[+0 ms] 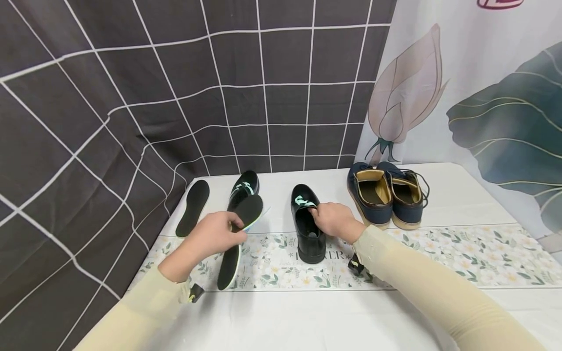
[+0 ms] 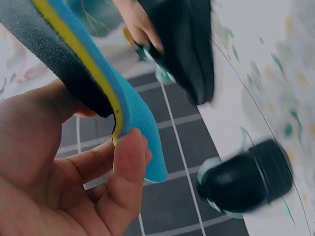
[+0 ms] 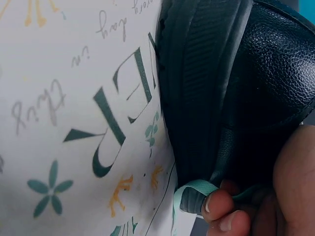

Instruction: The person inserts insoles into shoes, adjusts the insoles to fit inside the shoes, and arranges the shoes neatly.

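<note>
My left hand [image 1: 215, 234] pinches a bent insole [image 1: 249, 209] near its middle, between thumb and fingers. In the left wrist view this insole [image 2: 142, 128] shows a black top, a yellow layer and a blue underside. My right hand [image 1: 335, 220] grips the side of a black leather shoe [image 1: 311, 248] by its opening, near the mint-green laces [image 1: 304, 201]. The right wrist view shows fingertips [image 3: 219, 204] at a mint lace beside the dark sole. Behind the held insole stands a second black shoe [image 1: 246, 184], partly covered.
A black insole [image 1: 193, 207] lies flat at the table's left side. Two navy shoes [image 1: 373, 200] with tan linings stand at the back right. A floral strip [image 1: 461, 258] crosses the white table [image 1: 281, 317]. Dark gridded cloth [image 1: 285, 107] hangs behind.
</note>
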The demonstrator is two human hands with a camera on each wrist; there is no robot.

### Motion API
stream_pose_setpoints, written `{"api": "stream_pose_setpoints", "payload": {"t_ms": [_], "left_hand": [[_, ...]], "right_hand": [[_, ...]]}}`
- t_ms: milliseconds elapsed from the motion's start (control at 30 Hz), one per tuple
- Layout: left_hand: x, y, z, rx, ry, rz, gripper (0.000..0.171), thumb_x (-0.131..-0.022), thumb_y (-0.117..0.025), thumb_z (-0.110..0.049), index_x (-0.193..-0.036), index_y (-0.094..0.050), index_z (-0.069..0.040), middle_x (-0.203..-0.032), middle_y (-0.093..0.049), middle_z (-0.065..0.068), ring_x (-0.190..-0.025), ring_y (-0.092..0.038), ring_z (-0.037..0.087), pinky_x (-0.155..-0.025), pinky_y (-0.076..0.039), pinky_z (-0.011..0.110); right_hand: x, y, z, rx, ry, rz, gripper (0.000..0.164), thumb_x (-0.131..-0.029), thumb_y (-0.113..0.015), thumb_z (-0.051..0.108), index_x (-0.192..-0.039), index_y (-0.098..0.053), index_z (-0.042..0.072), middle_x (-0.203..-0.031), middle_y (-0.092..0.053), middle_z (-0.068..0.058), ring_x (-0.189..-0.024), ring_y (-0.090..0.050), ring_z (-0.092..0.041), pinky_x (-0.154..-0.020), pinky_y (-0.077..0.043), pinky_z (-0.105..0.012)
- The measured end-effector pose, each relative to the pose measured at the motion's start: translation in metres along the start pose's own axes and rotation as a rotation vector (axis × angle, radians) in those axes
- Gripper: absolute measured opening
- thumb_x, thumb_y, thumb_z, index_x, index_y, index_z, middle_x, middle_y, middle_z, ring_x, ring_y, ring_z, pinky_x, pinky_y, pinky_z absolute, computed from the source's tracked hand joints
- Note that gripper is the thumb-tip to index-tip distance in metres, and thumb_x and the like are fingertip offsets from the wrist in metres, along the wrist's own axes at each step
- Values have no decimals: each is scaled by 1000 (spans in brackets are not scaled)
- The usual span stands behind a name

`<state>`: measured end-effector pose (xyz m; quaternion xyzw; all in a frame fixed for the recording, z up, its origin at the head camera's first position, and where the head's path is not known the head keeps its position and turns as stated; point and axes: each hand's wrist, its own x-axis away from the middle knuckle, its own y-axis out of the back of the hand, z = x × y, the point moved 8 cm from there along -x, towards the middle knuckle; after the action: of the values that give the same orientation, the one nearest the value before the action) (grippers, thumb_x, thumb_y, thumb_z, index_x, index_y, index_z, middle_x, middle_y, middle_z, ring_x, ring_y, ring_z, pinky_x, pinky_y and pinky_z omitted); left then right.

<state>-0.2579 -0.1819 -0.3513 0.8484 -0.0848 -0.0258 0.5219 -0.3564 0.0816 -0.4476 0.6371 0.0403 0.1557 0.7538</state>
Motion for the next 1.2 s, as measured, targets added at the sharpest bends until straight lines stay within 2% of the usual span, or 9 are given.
{"api": "stream_pose_setpoints", "payload": {"t_ms": [200, 367, 467, 700, 933, 1033, 1133, 1200], "left_hand": [[1, -15, -34, 21, -75, 87, 27, -78, -67, -25, -102, -75, -15, -60, -55, -2, -55, -51, 13, -57, -44, 30], [-3, -16, -55, 30, -119, 106, 32, -77, -68, -24, -107, -76, -16, -61, -55, -2, -52, -49, 13, -54, -42, 30], [-5, -21, -64, 31, -129, 143, 33, -79, -69, -25, -111, -75, -17, -63, -56, -1, -54, -50, 13, -54, -43, 29], [-11, -40, -76, -5, -124, 218, 34, -81, -70, -29, -112, -77, -18, -68, -63, -6, -61, -55, 12, -58, -46, 27], [-17, -58, -83, -13, -135, 279, 31, -81, -70, -31, -108, -79, -20, -87, -72, -8, -77, -60, 10, -65, -50, 26], [-19, -63, -88, -39, -153, 289, 27, -82, -70, -33, -104, -80, -22, -91, -74, -8, -79, -61, 8, -66, -51, 26], [-22, -66, -92, -70, -154, 285, 32, -82, -69, -35, -109, -79, -21, -98, -75, -5, -83, -62, 10, -69, -52, 27], [-23, -69, -92, -94, -148, 290, 40, -83, -67, -37, -117, -76, -19, -109, -74, -1, -91, -63, 12, -75, -52, 29]], "right_hand": [[-1, -2, -1, -8, -9, 19, 56, -108, -28, 44, -72, -60, 15, -70, -60, -5, -68, -61, -21, -63, -50, -42], [-3, 0, -1, -8, -9, 4, 55, -108, -29, 43, -73, -60, 15, -75, -62, -6, -71, -63, -22, -63, -51, -44], [-4, 1, -1, -2, -5, 5, 54, -108, -29, 43, -74, -60, 15, -77, -63, -7, -73, -64, -23, -65, -51, -45], [-6, 0, -2, -36, 28, 74, 49, -108, -29, 38, -82, -62, 14, -78, -61, -6, -74, -61, -23, -70, -49, -44], [-7, 0, -1, -75, 56, 150, 46, -109, -31, 36, -81, -60, 15, -74, -57, -6, -67, -57, -21, -69, -45, -40], [-6, 0, -2, -70, 55, 161, 45, -109, -31, 37, -84, -62, 15, -76, -59, -7, -71, -58, -21, -73, -46, -41], [-7, 0, -3, -72, 55, 164, 44, -109, -31, 36, -86, -63, 15, -80, -61, -7, -75, -60, -22, -75, -46, -42], [-7, -1, -2, -72, 55, 166, 44, -109, -32, 36, -88, -64, 14, -82, -62, -6, -77, -60, -22, -76, -46, -42]]}}
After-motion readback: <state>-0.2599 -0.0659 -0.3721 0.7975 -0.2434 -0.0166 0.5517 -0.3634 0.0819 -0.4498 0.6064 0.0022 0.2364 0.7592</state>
